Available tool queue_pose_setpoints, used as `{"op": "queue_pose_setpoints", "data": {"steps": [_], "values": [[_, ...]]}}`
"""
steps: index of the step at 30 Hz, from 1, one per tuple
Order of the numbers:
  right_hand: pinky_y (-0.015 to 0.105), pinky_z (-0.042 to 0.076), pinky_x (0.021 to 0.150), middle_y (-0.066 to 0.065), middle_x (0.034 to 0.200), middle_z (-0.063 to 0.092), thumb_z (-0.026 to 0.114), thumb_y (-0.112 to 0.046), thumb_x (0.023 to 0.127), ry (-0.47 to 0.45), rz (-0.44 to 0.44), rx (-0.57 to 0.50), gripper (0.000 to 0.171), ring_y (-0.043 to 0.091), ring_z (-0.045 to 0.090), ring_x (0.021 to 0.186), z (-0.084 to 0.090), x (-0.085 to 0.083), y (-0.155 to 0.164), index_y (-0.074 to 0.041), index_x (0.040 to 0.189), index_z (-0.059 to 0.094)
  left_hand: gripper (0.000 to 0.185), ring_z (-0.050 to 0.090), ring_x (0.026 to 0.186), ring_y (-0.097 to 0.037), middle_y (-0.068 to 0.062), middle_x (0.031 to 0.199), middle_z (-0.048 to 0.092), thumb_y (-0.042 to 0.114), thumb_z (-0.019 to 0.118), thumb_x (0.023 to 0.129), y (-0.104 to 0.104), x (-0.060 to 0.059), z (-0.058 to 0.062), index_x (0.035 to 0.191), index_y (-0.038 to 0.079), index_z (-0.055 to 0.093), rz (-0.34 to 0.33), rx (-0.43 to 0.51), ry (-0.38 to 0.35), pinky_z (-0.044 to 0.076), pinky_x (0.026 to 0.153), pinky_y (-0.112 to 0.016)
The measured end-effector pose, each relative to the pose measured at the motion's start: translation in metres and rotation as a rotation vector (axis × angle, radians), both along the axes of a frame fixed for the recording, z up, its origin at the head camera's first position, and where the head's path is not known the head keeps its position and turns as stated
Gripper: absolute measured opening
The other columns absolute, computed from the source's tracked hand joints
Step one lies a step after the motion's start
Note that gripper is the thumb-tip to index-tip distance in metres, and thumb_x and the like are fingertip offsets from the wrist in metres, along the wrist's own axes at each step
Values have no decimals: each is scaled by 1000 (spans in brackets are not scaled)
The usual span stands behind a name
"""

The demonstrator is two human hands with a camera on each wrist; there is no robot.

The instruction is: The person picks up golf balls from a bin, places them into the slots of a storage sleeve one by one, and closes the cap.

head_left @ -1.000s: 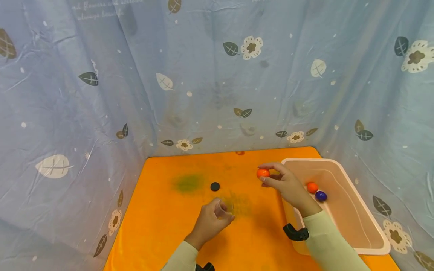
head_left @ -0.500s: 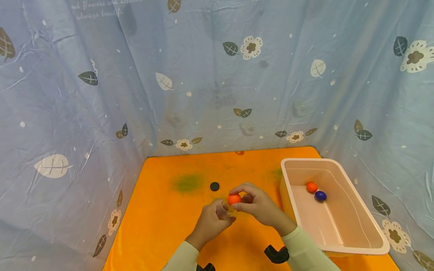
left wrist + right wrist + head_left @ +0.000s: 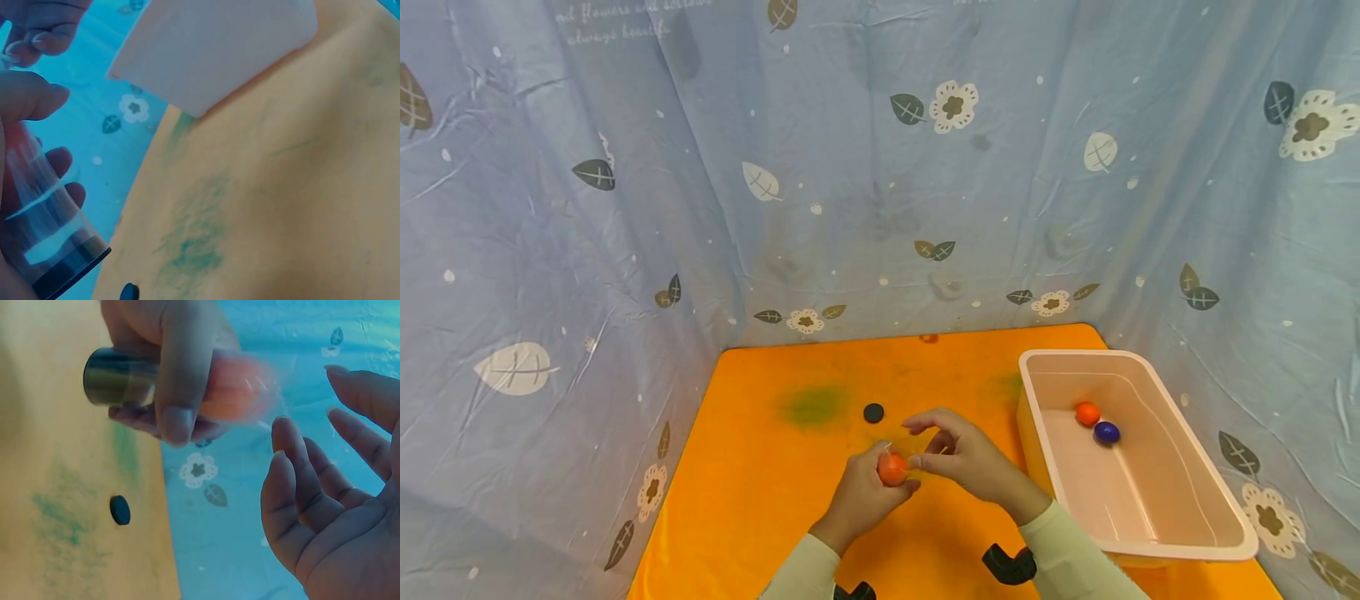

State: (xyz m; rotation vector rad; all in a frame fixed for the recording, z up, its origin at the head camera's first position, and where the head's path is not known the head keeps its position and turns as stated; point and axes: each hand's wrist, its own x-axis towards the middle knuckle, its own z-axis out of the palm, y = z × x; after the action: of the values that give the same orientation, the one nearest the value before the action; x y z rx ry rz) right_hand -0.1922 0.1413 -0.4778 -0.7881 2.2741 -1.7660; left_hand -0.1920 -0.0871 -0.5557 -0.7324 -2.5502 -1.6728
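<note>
The left hand [image 3: 863, 492] grips a small clear plastic cup [image 3: 187, 384] with a dark base, thumb and fingers curled round its wall, and an orange ball [image 3: 892, 469] sits inside it, showing through the clear side in the right wrist view. The right hand [image 3: 967, 457] hangs just beside the cup's mouth with its fingers [image 3: 294, 481] loosely spread and slightly bent, holding nothing; whether a fingertip touches the cup's rim cannot be told. Both hands are above the middle of the orange tabletop [image 3: 760, 500], which carries smeared green stains [image 3: 815, 405]. A small black disc [image 3: 873, 412] lies flat on the table just behind the hands, apart from them. To the right stands a pale pink rectangular tub [image 3: 1195, 492], open at the top, with a second orange ball [image 3: 1087, 414] and a dark blue ball [image 3: 1107, 432] lying side by side, touching or nearly so, at its far end. A blue cloth printed with leaves and flowers [image 3: 625, 208] hangs round the table on three sides. In the left wrist view the cup [image 3: 47, 234] fills the lower left corner and hides the ball.
</note>
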Motion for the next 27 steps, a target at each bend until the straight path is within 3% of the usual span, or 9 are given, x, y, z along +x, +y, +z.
{"op": "queue_pose_setpoints", "data": {"steps": [4, 10, 18, 23, 27], "values": [[34, 57, 75, 13, 133, 62, 78, -13, 104, -15, -11, 9, 42, 31, 66, 91, -2, -2, 2, -15, 144, 65, 28, 67, 78, -9, 5, 89, 69, 22, 90, 92, -1, 0, -1, 103, 13, 66, 24, -34, 11, 58, 73, -32], [35, 59, 78, 12, 130, 62, 79, -15, 103, 17, -54, 32, 46, 30, 67, 91, -2, -6, 10, -14, 147, 64, 28, 68, 76, -9, 11, 81, 67, 23, 90, 92, -1, 1, -3, 106, 15, 67, 28, -47, 9, 58, 71, -32], [38, 59, 80, 12, 130, 63, 80, -18, 103, 55, -222, 93, 50, 27, 68, 93, 5, -25, 43, -15, 150, 62, 31, 70, 81, -10, 10, 83, 68, 26, 91, 92, -2, 3, -3, 107, 12, 68, 52, -42, -44, 59, 76, -32], [38, 59, 81, 13, 134, 62, 79, -24, 104, 90, -339, 153, 52, 27, 67, 98, 10, -37, 74, -15, 152, 60, 29, 69, 79, -9, 11, 82, 67, 27, 91, 93, -5, 3, -4, 105, 16, 66, 68, -61, -47, 58, 74, -32], [38, 59, 83, 17, 140, 60, 77, -27, 106, 113, -418, 202, 55, 31, 66, 103, 15, -46, 102, -12, 155, 57, 30, 68, 77, -9, 11, 81, 68, 26, 90, 93, -7, 4, -5, 106, 11, 67, 73, -64, -49, 57, 74, -32]]}}
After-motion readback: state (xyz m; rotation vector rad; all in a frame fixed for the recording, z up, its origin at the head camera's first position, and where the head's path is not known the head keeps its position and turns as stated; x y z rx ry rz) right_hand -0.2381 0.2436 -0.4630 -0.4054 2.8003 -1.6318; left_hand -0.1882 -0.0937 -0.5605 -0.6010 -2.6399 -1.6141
